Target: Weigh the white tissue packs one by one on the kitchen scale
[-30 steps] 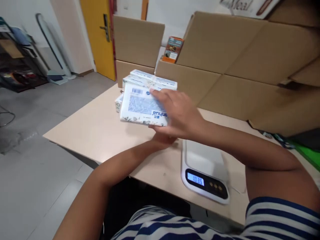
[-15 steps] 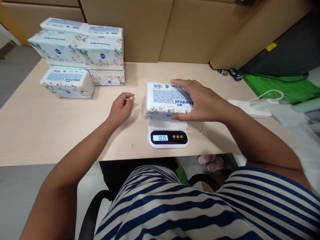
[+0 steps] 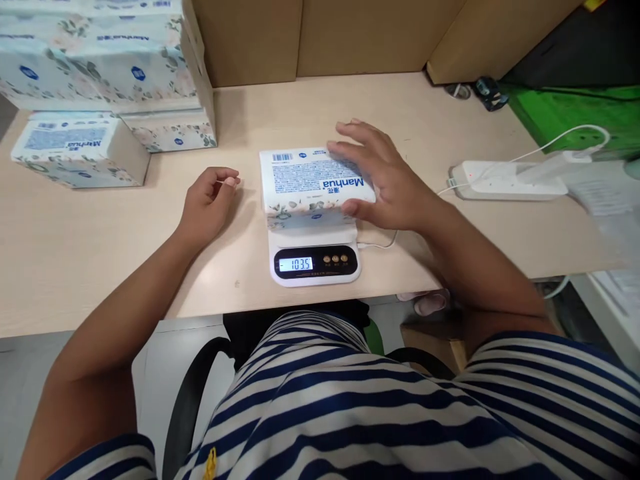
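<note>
A floral pack of tissues (image 3: 305, 180) marked Manhua sits over the plate of a small white digital scale (image 3: 315, 280). The lit display reads -103.5. At the pack's right end is my right hand (image 3: 393, 177), fingers spread and thumb by the front edge; the index fingertip is near the back edge, and whether it presses the pack cannot be told. My left hand (image 3: 205, 207) lies on the table left of the scale, fingers loosely curled, with nothing visible in them. Farther left, another tissue pack (image 3: 80, 150) stands before a stack of tissue packs (image 3: 135, 67).
On the wooden table (image 3: 320, 100), a white power strip (image 3: 510, 180) with a plugged-in cable lies at the right. Cardboard boxes (image 3: 370, 37) line the back edge. A small dark object (image 3: 490, 93) and a green item (image 3: 575, 117) are at the back right.
My right hand has slid rightward along the pack and its fingers have spread. The pack sits closer to the scale's display. The view has shifted right; the reading stays the same.
</note>
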{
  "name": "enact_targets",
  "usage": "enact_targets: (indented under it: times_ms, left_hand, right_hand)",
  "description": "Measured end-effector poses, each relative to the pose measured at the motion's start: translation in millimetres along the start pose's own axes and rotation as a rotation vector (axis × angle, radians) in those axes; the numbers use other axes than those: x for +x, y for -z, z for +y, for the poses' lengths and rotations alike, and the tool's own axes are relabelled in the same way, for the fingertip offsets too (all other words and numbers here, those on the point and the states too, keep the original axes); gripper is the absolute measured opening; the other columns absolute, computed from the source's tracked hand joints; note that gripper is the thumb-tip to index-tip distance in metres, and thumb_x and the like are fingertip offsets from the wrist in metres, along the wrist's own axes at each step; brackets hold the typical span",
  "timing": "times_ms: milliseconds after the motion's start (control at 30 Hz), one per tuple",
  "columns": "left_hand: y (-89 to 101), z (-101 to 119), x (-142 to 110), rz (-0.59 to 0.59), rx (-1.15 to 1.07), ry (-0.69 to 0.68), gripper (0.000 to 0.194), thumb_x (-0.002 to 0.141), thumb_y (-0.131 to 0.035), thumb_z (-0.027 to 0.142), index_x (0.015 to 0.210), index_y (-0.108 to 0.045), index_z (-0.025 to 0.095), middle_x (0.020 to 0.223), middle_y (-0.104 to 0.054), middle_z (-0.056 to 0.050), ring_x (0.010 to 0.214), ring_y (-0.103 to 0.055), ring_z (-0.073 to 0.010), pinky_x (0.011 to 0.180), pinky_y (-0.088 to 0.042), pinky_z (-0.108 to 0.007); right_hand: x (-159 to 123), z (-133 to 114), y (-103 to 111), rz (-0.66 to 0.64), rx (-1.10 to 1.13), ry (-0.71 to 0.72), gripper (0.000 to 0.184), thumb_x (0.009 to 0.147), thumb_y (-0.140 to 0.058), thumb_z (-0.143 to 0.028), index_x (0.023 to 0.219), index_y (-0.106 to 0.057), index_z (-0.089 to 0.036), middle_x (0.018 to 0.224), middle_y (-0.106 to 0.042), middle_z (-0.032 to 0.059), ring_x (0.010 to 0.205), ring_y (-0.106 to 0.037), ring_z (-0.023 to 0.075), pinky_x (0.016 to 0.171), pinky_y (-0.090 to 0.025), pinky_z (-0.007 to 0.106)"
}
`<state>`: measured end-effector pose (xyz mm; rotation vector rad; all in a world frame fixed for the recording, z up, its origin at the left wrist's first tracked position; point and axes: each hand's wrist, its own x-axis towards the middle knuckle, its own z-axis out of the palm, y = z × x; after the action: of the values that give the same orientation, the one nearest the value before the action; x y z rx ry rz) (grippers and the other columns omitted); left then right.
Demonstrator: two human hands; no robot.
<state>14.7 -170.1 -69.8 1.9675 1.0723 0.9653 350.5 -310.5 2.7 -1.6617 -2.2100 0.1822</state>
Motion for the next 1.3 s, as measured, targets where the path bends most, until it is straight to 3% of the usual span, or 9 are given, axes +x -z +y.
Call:
enact_targets:
  times_ms: [133, 233, 333, 500, 633, 833, 1067, 1300]
  left_hand:
    - [0.0, 0, 2, -0.020, 0.026, -0.063, 0.062, 0.110, -0.056, 0.076, 0.122, -0.071, 0.018, 0.117, -0.081, -0.005, 0.101, -0.074, -0.0160, 0.100, -0.060, -0.038]
    - [-0.7, 0, 3, -0.035, 0.096, -0.092, 0.080, 0.108, -0.043, 0.085, 0.129, -0.068, 0.013, 0.118, -0.080, -0.002, 0.102, -0.070, -0.0109, 0.105, -0.056, -0.038]
    - [-1.2, 4, 3, -0.031, 0.139, -0.080, 0.087, 0.104, -0.042, 0.091, 0.131, -0.068, 0.012, 0.120, -0.080, -0.001, 0.108, -0.069, -0.0116, 0.108, -0.055, -0.039]
    - [-1.1, 9, 2, -0.037, 0.191, -0.080, 0.087, 0.106, -0.037, 0.090, 0.131, -0.068, 0.013, 0.122, -0.080, -0.001, 0.115, -0.070, -0.0143, 0.114, -0.055, -0.045]
    - [-1.1, 8, 2, -0.029, 0.121, -0.122, 0.083, 0.105, -0.045, 0.089, 0.128, -0.069, 0.013, 0.119, -0.079, -0.001, 0.111, -0.072, -0.0151, 0.114, -0.058, -0.046]
    - [-2.3, 6, 1, -0.028, 0.132, -0.147, 0.084, 0.106, -0.042, 0.086, 0.129, -0.070, 0.010, 0.119, -0.080, -0.002, 0.110, -0.075, -0.0141, 0.110, -0.059, -0.043]
    - [-0.5, -2, 5, -0.059, 0.093, -0.205, 0.083, 0.102, -0.051, 0.091, 0.128, -0.069, 0.014, 0.119, -0.081, -0.008, 0.096, -0.077, -0.0140, 0.107, -0.063, -0.042]
    - [-0.7, 5, 4, -0.087, 0.160, -0.158, 0.095, 0.097, -0.043, 0.098, 0.131, -0.068, 0.013, 0.122, -0.080, -0.006, 0.110, -0.080, -0.0184, 0.115, -0.062, -0.050]
  right_hand:
    - [-19, 18, -23, 0.179, -0.066, -0.012, 0.118, 0.090, -0.018, -0.108, 0.180, -0.038, -0.035, 0.190, -0.033, 0.0092, 0.180, -0.023, 0.0448, 0.139, -0.030, 0.075]
    - [-26, 28, -35, 0.298, -0.129, 0.032, 0.122, 0.088, -0.009, -0.107, 0.176, -0.049, -0.033, 0.191, -0.033, 0.0098, 0.181, -0.021, 0.0419, 0.141, -0.028, 0.071]
    - [-31, 32, -42, 0.457, -0.229, 0.092, 0.119, 0.085, -0.012, -0.110, 0.161, -0.069, -0.038, 0.184, -0.046, 0.0057, 0.176, -0.030, 0.0493, 0.136, -0.026, 0.074]
    - [-36, 29, -42, 0.680, -0.352, 0.071, 0.111, 0.083, -0.005, -0.106, 0.144, -0.079, -0.049, 0.171, -0.062, -0.0032, 0.161, -0.050, 0.0569, 0.114, -0.035, 0.080]
    - [-36, 30, -40, 0.700, -0.385, 0.077, 0.105, 0.084, -0.010, -0.105, 0.141, -0.080, -0.052, 0.167, -0.064, -0.0039, 0.157, -0.055, 0.0557, 0.113, -0.037, 0.079]
    - [-34, 37, -44, 0.764, -0.285, 0.250, 0.086, 0.095, -0.033, -0.097, 0.149, -0.076, -0.046, 0.169, -0.064, -0.0001, 0.157, -0.057, 0.0509, 0.119, -0.040, 0.074]
    - [-29, 40, -52, 0.694, 0.046, 0.141, 0.084, 0.089, -0.041, -0.103, 0.141, -0.080, -0.051, 0.169, -0.062, -0.0088, 0.168, -0.041, 0.0511, 0.108, -0.050, 0.070]
    - [-30, 42, -53, 0.745, -0.083, 0.222, 0.076, 0.100, -0.035, -0.096, 0.152, -0.072, -0.055, 0.170, -0.062, -0.0101, 0.163, -0.052, 0.0487, 0.128, -0.031, 0.074]
